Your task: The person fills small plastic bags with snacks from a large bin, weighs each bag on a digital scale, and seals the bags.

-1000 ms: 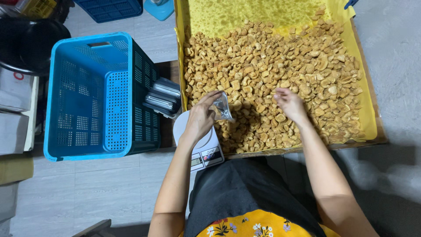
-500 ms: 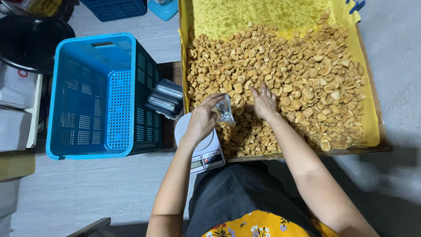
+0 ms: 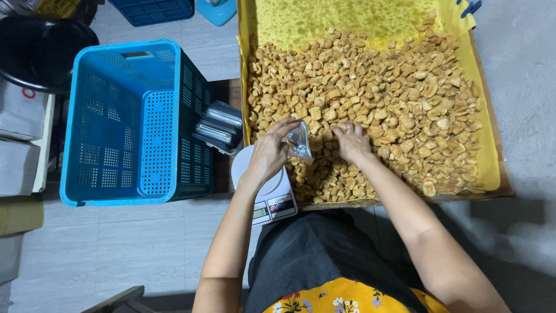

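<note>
Blue crate [image 3: 133, 122] walls off left; snack pile [image 3: 376, 110] fills tray.

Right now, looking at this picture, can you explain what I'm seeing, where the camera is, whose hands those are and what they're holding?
The camera sits on a person's head and looks straight down, so both bare arms reaching up into the picture are that person's own. No machine is involved. The left hand holds a small clear plastic bag in its grip. The right hand rests on a heap of golden-brown fried snack pieces that fills a large yellow-lined tray. Under the left wrist sits a white kitchen scale. To the left stands a blue perforated plastic crate, with a stack of clear bags beside it.
</note>
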